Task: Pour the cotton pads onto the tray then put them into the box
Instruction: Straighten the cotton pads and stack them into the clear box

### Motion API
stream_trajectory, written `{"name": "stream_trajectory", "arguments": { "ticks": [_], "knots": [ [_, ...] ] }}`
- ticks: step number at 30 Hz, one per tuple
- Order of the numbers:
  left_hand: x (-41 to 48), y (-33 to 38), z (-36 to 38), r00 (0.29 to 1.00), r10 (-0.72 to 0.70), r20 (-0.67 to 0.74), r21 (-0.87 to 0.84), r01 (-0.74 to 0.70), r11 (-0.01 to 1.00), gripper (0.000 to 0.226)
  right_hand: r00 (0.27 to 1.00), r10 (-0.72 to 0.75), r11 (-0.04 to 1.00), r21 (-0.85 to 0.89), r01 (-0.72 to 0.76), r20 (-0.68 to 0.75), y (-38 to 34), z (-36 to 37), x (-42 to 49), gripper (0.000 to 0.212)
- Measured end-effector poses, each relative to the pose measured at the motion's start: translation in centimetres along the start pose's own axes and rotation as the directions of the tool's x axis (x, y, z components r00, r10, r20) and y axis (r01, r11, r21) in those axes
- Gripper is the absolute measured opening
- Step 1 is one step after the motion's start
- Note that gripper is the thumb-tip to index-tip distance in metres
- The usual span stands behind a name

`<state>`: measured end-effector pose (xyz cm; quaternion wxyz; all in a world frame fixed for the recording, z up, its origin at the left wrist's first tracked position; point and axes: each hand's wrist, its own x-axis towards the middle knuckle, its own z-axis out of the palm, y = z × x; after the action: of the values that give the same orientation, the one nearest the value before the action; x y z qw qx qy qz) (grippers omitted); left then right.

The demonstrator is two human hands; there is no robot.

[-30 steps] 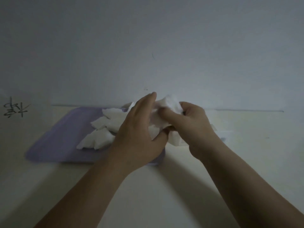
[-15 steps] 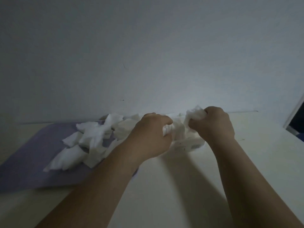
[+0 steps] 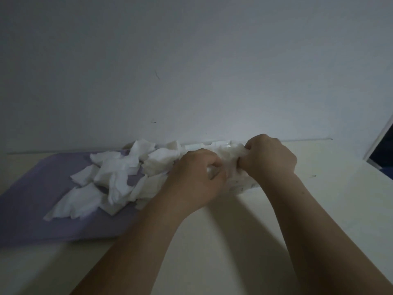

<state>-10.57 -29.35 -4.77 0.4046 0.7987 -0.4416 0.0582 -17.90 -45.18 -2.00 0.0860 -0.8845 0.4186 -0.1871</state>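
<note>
A heap of white cotton pads [image 3: 114, 179] lies on the right half of a flat purple tray [image 3: 32, 201]. Just right of the tray stands a clear plastic box [image 3: 244, 185] against the wall, mostly hidden by my hands. My left hand [image 3: 195, 177] is curled over the box's near left side, fingers closed on a bunch of pads. My right hand [image 3: 270, 158] is a fist at the box's top right, gripping pads [image 3: 230, 153] that sit in the box opening. How full the box is stays hidden.
The tray and box rest on a pale table [image 3: 319, 209] pushed against a plain white wall [image 3: 191, 71]. A dark doorway or frame edge [image 3: 382, 145] shows at the far right. The light is dim.
Both hands moved right from above the tray to the box and lowered onto it, carrying pads. My right hand sank from a raised grip into the box opening. The camera also shifted right.
</note>
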Motion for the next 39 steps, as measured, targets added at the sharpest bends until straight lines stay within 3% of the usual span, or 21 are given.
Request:
{"name": "stream_trajectory", "arguments": {
  "ticks": [6, 12, 17, 21, 27, 31, 32, 34, 36, 39],
  "knots": [
    [-0.2, -0.5, -0.2, 1.000, 0.008, -0.006, 0.004, -0.008, 1.000, 0.027, 0.989, -0.147, 0.988, -0.047, 0.147, 0.016, -1.0, 0.5, -1.2, 0.020],
    [-0.5, -0.4, 0.0, 0.999, 0.051, -0.001, 0.030, -0.051, 0.998, 0.032, 0.998, -0.050, 0.995, -0.090, 0.046, -0.049, -0.9, 0.0, -1.1, 0.017],
    [-0.5, -0.7, -0.1, 0.997, 0.070, 0.036, 0.058, -0.072, 0.996, 0.023, 0.996, -0.031, 0.996, 0.076, 0.037, -0.081, -0.3, -0.3, -1.3, 0.034],
    [-0.5, -0.8, -0.2, 0.997, 0.067, 0.043, 0.032, -0.069, 0.997, 0.031, 0.988, -0.075, 0.991, 0.104, 0.089, -0.133, -0.5, -0.4, -1.4, 0.023],
    [-0.8, -0.5, -0.1, 0.997, 0.040, 0.063, 0.031, -0.042, 0.999, 0.032, 0.996, -0.062, 0.995, 0.074, 0.066, -0.058, -0.4, -0.4, -1.6, 0.017],
    [-0.8, -0.6, -0.6, 0.999, -0.002, 0.053, 0.047, -0.001, 0.999, 0.026, 0.942, -0.224, 0.949, 0.163, 0.269, -0.250, -1.4, -1.6, -2.8, 0.023],
    [-0.8, -0.6, -0.6, 0.999, -0.014, 0.038, 0.061, 0.012, 0.998, 0.029, 0.932, -0.289, 0.925, 0.185, 0.330, -0.220, -1.9, -1.7, -3.2, 0.026],
    [-0.7, -0.6, -0.7, 1.000, -0.024, -0.014, 0.092, 0.025, 0.995, 0.032, 0.916, -0.400, 0.904, 0.159, 0.397, -0.018, -2.6, -0.8, -3.4, 0.023],
    [-0.9, -0.5, -1.2, 0.998, -0.055, -0.041, 0.090, 0.059, 0.994, 0.033, 0.896, -0.422, 0.904, 0.137, 0.405, 0.139, -3.3, 0.0, -3.5, 0.019],
    [-1.2, -0.3, -1.7, 0.994, -0.105, 0.017, 0.039, 0.104, 0.994, 0.024, 0.861, -0.434, 0.900, 0.084, 0.428, 0.266, -3.4, 0.4, -3.5, 0.040]
  ]
}}
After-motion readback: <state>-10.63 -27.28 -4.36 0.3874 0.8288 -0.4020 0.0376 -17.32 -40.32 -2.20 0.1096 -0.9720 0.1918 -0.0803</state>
